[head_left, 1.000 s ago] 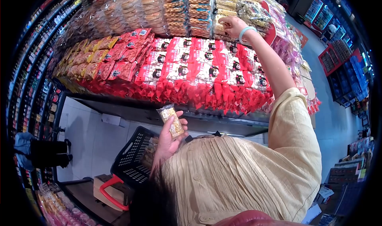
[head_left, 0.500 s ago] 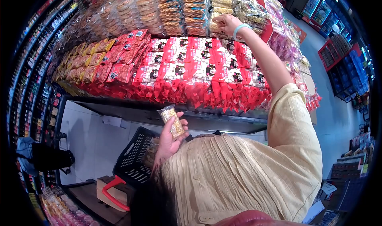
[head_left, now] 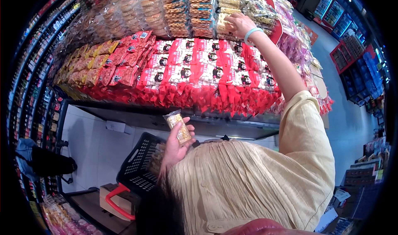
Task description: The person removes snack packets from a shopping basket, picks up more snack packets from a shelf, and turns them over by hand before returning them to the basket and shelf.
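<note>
My left hand [head_left: 178,146] is closed around a clear-wrapped grain bar [head_left: 179,128], pale yellow and bumpy, held upright in front of my body. My right hand [head_left: 241,26], with a pale blue band on the wrist, is stretched out over the display. Its fingers are apart, with the tips right at a stack of similar yellow wrapped bars [head_left: 226,12]. To the left of that stack stand piles of brown wrapped twists [head_left: 202,15]. Below my right hand lie rows of red and white bags [head_left: 209,65] printed with a cartoon face.
A dark shopping basket [head_left: 134,168] with a red handle [head_left: 112,202] is at my lower left, with wrapped goods inside. Red and yellow snack bags [head_left: 124,65] fill the display's left side. A person in dark trousers [head_left: 52,162] stands far left by shelving. Drinks coolers [head_left: 333,15] glow at back right.
My right hand has shifted slightly, its fingers stretching further out over the yellow bars. My left hand keeps hold of the grain bar in nearly the same place.
</note>
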A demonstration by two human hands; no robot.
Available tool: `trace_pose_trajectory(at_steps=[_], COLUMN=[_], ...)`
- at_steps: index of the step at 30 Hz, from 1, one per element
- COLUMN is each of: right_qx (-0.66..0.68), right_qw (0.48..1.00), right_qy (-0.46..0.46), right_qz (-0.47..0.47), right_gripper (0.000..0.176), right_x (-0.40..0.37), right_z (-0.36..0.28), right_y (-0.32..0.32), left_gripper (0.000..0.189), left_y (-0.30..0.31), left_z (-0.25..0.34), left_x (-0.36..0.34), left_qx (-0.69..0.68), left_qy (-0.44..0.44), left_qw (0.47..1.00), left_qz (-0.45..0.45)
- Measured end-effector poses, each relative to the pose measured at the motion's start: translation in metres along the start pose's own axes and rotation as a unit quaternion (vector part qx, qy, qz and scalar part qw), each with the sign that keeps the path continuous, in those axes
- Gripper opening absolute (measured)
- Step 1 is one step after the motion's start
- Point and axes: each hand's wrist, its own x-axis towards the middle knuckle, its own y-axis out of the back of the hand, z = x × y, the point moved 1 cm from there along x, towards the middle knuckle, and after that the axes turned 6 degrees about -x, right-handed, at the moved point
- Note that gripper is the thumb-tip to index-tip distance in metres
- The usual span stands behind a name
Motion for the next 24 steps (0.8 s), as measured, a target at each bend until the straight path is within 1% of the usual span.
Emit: trace_pose_trajectory(at_steps=[2, 4, 5, 7, 11, 13, 18, 20, 22, 23, 24], right_qx=[-0.012, 0.028, 0.028, 0.047, 0.041, 0.042, 0.04, 0.04, 0.041, 0.053, 0.053], right_qw=[1.0, 0.999, 0.999, 0.999, 0.999, 0.999, 0.999, 0.999, 0.997, 0.997, 0.997], right_qy=[0.002, -0.013, -0.013, -0.008, -0.007, -0.023, -0.013, -0.007, -0.004, -0.016, -0.012], right_qz=[-0.003, -0.016, -0.015, 0.014, 0.022, 0.013, 0.017, 0.021, 0.067, 0.056, 0.054], right_gripper=[0.036, 0.033, 0.033, 0.032, 0.033, 0.034, 0.037, 0.038, 0.042, 0.041, 0.041], right_x=[-0.002, 0.0, -0.001, -0.004, -0.007, -0.007, -0.009, -0.012, -0.019, -0.022, -0.027], right_z=[0.003, 0.005, 0.005, 0.006, 0.004, 0.003, 0.005, 0.004, 0.0, -0.005, -0.011], right_y=[-0.004, -0.011, -0.012, -0.013, -0.013, -0.015, -0.024, -0.017, -0.006, 0.006, 0.018], left_gripper=[0.041, 0.041, 0.041, 0.041, 0.041, 0.041, 0.041, 0.041, 0.043, 0.043, 0.046], left_y=[-0.001, -0.003, -0.002, -0.001, -0.002, -0.002, -0.005, -0.005, -0.003, -0.003, -0.004], left_z=[0.0, 0.0, 0.0, 0.0, -0.002, -0.003, -0.003, -0.003, -0.004, -0.004, -0.003], left_x=[0.0, 0.0, 0.0, 0.001, 0.001, 0.001, 0.0, 0.0, -0.002, -0.003, -0.004], left_qx=[0.0, 0.004, 0.004, 0.003, -0.001, -0.002, 0.004, 0.004, -0.004, -0.007, -0.031], left_qy=[-0.001, 0.002, 0.001, 0.005, 0.009, 0.008, 0.011, 0.009, 0.007, 0.006, -0.006], left_qw=[1.0, 1.0, 1.0, 1.0, 1.0, 1.0, 1.0, 1.0, 0.999, 0.999, 0.998], left_qz=[0.0, 0.002, 0.002, -0.002, -0.007, -0.02, -0.025, -0.028, -0.038, -0.037, -0.061])
